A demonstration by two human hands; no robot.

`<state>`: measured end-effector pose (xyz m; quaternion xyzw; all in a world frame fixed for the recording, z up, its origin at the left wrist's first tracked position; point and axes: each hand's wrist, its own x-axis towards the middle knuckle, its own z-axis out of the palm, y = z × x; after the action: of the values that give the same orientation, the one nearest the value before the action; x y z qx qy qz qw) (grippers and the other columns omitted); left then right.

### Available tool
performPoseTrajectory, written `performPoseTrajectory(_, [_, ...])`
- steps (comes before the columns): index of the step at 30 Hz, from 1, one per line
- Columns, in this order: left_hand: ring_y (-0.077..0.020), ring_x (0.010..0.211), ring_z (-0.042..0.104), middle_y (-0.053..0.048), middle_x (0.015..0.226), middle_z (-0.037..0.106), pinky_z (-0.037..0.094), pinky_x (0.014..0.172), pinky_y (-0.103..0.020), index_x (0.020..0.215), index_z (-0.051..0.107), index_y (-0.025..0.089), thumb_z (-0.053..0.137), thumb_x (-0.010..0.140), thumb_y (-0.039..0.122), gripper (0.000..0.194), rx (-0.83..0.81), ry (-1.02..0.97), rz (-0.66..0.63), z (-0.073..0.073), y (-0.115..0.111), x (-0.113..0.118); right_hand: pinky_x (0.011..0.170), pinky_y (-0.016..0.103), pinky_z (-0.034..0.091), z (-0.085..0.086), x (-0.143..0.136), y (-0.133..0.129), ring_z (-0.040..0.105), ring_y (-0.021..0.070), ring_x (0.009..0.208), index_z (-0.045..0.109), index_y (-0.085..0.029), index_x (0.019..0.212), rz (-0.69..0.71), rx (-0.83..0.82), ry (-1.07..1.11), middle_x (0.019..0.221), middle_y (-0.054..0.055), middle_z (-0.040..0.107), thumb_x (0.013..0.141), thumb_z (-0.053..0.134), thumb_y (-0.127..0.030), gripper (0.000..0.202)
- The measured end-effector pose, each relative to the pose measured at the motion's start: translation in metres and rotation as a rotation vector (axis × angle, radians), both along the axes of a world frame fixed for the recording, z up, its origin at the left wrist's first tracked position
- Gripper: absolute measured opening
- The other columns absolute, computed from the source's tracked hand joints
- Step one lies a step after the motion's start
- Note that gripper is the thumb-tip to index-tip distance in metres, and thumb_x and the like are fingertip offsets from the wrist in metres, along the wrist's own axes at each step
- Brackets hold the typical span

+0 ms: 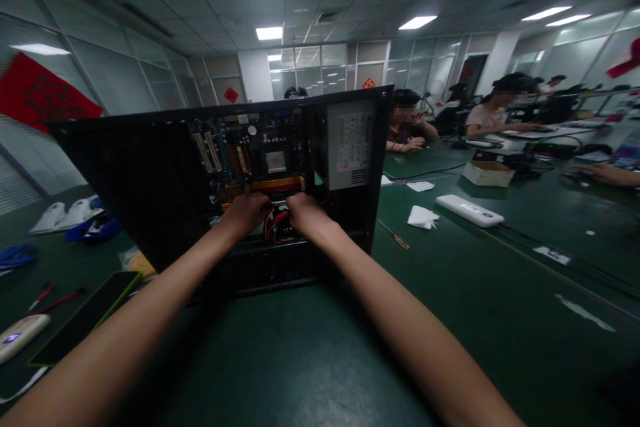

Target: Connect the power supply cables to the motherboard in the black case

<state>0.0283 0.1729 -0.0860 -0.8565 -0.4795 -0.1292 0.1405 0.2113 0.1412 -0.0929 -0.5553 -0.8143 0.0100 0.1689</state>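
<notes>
An open black computer case (170, 213) stands upright in front of me, its inside facing me. A motherboard (280, 137) with several slots and a pale square chip shows at its upper middle, and a silver power supply (353, 147) fills the upper right. Both my hands reach inside, just below the board's orange slots (275, 185). My left hand (249, 213) and my right hand (307, 213) are closed close together, with a thin pale edge between them that I cannot identify. Red, yellow and black cables (278, 225) bunch right under them. My fingertips are largely hidden.
Right of the case, a screwdriver (395, 235), crumpled white paper (423, 217) and a white power strip (470, 211) lie on the green table (450, 280). On the left are a green-edged black slab (85, 313) and a whitish device (23, 335). Several people sit beyond.
</notes>
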Motion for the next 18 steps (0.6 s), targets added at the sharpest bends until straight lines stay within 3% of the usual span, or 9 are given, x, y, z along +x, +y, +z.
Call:
performPoseTrajectory(6, [-0.0269, 0.097, 0.071, -0.009, 0.103, 0.077, 0.050, 0.076, -0.031, 0.101, 0.074, 0.021, 0.056, 0.094, 0.029, 0.021, -0.011, 0.060, 0.073, 0.002, -0.003, 0.002, 0.087, 0.030, 0.050, -0.004, 0.001, 0.003, 0.066, 0.0255, 0.107, 0.069, -0.010, 0.111, 0.018, 0.104, 0.027, 0.118, 0.019, 0.067, 0.089, 0.053, -0.004, 0.028])
performPoseTrajectory(18, [-0.0292, 0.102, 0.071, -0.009, 0.113, 0.076, 0.053, 0.082, -0.035, 0.123, 0.070, 0.026, 0.051, 0.095, 0.030, 0.034, -0.076, -0.073, 0.133, 0.000, -0.020, -0.008, 0.090, 0.028, 0.047, -0.002, 0.000, 0.004, 0.063, 0.0226, 0.109, 0.067, -0.010, 0.112, 0.121, 0.161, 0.019, 0.117, 0.015, 0.065, 0.091, 0.048, -0.002, 0.029])
